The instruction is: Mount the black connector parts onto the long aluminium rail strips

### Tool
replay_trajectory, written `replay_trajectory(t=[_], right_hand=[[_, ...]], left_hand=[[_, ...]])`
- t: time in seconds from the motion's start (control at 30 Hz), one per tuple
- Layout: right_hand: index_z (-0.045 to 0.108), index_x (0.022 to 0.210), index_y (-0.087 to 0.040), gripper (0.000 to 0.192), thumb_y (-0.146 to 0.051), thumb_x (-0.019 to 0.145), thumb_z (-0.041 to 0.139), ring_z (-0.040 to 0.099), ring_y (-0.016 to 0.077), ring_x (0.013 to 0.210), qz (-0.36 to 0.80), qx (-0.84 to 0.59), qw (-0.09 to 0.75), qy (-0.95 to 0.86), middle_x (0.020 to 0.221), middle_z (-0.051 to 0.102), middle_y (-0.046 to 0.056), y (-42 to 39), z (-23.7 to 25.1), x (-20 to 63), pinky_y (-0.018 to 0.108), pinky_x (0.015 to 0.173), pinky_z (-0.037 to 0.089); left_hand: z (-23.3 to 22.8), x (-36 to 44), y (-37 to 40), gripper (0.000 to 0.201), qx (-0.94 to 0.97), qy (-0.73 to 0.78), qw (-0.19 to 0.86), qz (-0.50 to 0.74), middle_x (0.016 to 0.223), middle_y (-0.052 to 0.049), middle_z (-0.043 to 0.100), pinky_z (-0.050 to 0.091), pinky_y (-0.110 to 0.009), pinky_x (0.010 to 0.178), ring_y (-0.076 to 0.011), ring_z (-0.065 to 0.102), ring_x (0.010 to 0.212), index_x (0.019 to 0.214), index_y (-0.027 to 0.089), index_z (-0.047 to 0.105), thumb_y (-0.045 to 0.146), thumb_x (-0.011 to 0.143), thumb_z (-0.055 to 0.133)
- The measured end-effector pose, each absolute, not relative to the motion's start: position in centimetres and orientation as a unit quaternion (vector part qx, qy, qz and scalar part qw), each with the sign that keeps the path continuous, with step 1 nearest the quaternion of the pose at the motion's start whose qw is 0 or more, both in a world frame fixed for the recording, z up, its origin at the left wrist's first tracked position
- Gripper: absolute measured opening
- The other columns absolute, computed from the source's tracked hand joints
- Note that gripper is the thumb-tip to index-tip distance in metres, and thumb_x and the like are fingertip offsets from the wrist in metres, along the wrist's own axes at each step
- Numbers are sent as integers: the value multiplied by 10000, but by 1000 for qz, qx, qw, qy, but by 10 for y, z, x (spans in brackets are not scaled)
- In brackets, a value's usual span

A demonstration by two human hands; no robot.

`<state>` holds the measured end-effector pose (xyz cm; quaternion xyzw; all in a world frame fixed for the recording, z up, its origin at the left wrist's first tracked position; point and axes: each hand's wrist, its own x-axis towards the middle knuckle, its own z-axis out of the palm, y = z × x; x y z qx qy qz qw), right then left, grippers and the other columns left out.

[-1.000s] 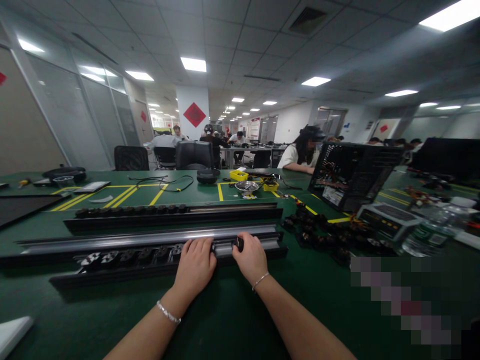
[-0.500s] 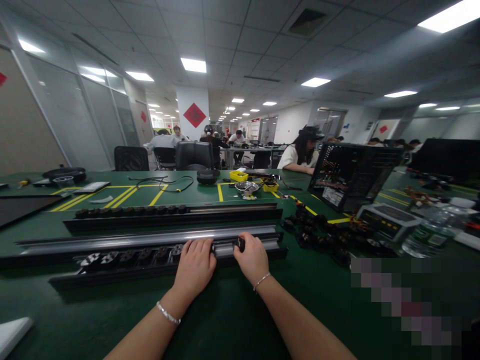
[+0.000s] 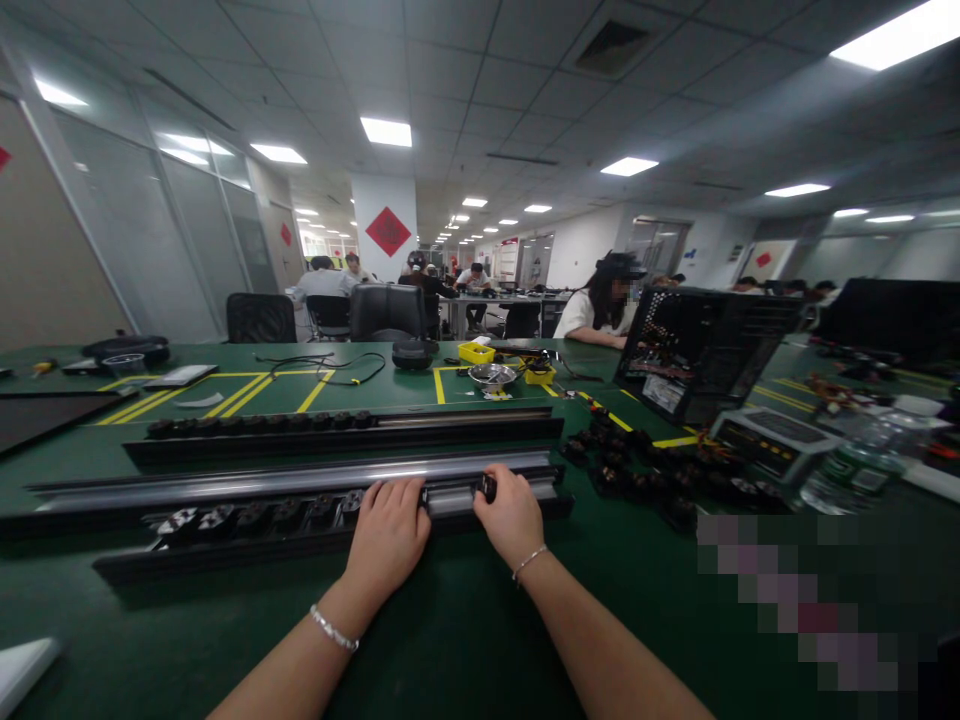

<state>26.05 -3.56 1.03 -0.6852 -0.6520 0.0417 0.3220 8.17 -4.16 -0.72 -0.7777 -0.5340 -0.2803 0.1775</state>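
A long black rail (image 3: 247,560) lies across the bench in front of me, with a row of round black pieces (image 3: 289,516) set in its channel, some with silvery faces. My left hand (image 3: 391,530) is closed over the right end of that row, its fingers on a black piece (image 3: 424,497) that is mostly covered. Between thumb and fingers, my right hand (image 3: 510,515) pinches another small round black piece (image 3: 489,488) above the rail's bare right stretch. Whether this piece touches the channel is hidden.
Behind lie a rail with a shiny channel (image 3: 300,482) and another filled rail (image 3: 450,430). On the right are a heap of black pieces (image 3: 637,475), an open computer case (image 3: 697,350), a power supply (image 3: 772,440) and a water bottle (image 3: 855,460). A person (image 3: 596,300) sits opposite.
My right hand has shifted slightly to the right with the black piece, widening the gap to my left hand. The left hand stays on the row.
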Motion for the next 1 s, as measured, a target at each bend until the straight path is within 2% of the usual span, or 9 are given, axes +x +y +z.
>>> replay_trajectory(t=[0.6,1.0], right_hand=[[558,1026,-233,260,-262,770,529,566,186,889,30,-721,267,-639,887,640,41,-38,19,271,265,697,384],[552,1066,-229,298,-263,770,538,581,188,893,21,-732,241,-637,904,649,50,-38,24,276,265,703,382]], left_hand=[[-5,82,-43,332,-777,-533,178,-284,1056,-83,651,343,-415,985,-224,567,1009,1119,173,549,206,818,413],[-6,80,-42,332,-779,-532,171,-285,1072,-83,645,333,-421,993,-222,559,1025,1126,173,543,215,828,402]])
